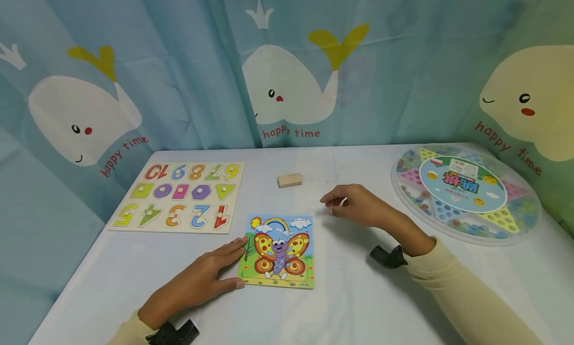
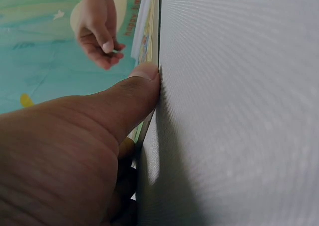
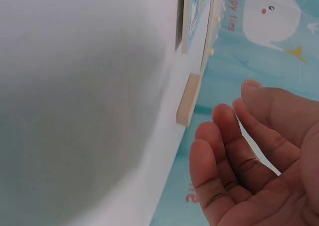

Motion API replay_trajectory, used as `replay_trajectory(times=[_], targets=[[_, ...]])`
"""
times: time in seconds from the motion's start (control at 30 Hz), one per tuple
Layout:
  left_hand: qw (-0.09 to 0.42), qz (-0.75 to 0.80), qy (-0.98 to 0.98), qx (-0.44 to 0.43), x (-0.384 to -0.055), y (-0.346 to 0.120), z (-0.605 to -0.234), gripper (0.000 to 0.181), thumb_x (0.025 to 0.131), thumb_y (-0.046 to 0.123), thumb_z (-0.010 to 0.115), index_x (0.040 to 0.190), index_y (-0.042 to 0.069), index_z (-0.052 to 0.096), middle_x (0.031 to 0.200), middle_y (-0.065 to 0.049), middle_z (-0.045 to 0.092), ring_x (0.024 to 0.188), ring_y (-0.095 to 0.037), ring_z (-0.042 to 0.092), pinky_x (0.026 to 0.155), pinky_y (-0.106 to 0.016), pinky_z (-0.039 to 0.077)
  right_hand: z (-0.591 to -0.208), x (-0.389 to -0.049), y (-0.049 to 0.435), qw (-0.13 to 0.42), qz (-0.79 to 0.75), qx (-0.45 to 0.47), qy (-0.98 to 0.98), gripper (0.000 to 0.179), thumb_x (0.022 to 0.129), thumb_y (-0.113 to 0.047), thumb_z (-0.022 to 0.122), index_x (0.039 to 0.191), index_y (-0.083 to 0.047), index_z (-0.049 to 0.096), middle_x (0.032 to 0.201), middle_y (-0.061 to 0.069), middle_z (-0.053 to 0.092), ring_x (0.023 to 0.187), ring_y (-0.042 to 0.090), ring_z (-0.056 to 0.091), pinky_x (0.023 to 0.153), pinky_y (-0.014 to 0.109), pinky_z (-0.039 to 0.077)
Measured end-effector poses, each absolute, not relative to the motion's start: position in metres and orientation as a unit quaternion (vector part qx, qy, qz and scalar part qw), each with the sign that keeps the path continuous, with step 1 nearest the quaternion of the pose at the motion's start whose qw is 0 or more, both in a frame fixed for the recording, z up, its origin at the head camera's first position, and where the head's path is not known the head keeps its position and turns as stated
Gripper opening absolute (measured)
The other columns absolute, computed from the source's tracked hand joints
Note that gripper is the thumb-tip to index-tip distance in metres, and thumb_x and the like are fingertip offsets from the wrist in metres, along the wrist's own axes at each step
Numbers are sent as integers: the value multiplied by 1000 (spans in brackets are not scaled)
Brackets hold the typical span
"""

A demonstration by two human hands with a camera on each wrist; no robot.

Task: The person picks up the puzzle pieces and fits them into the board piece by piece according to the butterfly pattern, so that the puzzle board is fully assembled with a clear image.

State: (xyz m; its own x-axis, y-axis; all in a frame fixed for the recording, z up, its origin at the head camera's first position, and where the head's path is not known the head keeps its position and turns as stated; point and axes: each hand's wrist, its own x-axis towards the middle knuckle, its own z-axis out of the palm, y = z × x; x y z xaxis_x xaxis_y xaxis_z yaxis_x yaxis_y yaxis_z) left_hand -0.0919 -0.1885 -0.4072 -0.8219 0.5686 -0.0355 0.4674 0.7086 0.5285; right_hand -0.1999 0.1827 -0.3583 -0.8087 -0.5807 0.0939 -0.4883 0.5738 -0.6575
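A square butterfly picture puzzle (image 1: 280, 253) lies flat on the white table. My left hand (image 1: 204, 272) rests at its left edge, fingers extended, with fingertips and thumb touching the side. In the left wrist view, the thumb (image 2: 127, 99) lies against the board's rim and the other fingers are mostly hidden below it. Above the table, to the puzzle's upper right, hovers my right hand (image 1: 358, 205), fingers loosely bent and holding nothing. Beyond it, a small wooden block (image 1: 289, 180) lies on the table; the right wrist view also shows this block (image 3: 189, 100) past the fingertips.
A number and shape peg board (image 1: 172, 225) lies at the back left. On the right is a round, clear game case (image 1: 466, 193) with coloured marbles and a star pattern. Behind the table (image 1: 341, 305) hangs a blue curtain (image 1: 193, 86) printed with whales.
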Motion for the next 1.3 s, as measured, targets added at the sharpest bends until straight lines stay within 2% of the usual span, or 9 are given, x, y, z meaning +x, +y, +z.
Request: replay_trajectory(times=[0.17,0.5,0.77,0.97,1.2,1.3], targets=[[97,252,921,280,-91,-188,-408,72,87,43,71,144,6,48,156,4,30,142,-19,27,110,-39,34,-356,-194,199,67,-341,-298,889,23,88,3,66,110,3,70,96,4,69,87,17,60,76,33,54],[95,254,922,277,-92,-188,-409,72,86,43,72,143,6,48,156,5,30,142,-18,27,110,-38,33,-355,-183,230,29,-331,-302,893,23,87,5,67,109,-1,71,100,4,69,89,15,61,75,28,54],[94,255,921,279,-93,-188,-408,73,86,43,72,145,7,47,156,5,31,142,-18,28,110,-39,34,-361,-175,255,32,-328,-294,897,25,87,5,67,111,0,70,108,8,69,95,24,63,77,30,55],[97,255,920,280,-93,-188,-408,75,87,46,70,145,7,46,157,5,30,143,-18,26,110,-39,33,-365,-171,268,43,-324,-276,904,24,89,-3,69,112,-1,69,111,9,68,99,26,63,80,33,56],[99,253,921,278,-93,-188,-408,74,87,46,70,145,7,45,157,6,29,143,-17,26,111,-39,33,-368,-166,285,34,-330,-244,911,25,88,-2,70,112,1,68,110,14,67,93,31,66,70,27,58],[99,254,922,276,-92,-188,-408,74,87,45,71,145,7,46,157,6,29,143,-17,26,110,-39,33,-369,-166,291,42,-318,-234,918,27,87,-5,72,113,3,68,110,15,68,96,31,65,74,28,57]])
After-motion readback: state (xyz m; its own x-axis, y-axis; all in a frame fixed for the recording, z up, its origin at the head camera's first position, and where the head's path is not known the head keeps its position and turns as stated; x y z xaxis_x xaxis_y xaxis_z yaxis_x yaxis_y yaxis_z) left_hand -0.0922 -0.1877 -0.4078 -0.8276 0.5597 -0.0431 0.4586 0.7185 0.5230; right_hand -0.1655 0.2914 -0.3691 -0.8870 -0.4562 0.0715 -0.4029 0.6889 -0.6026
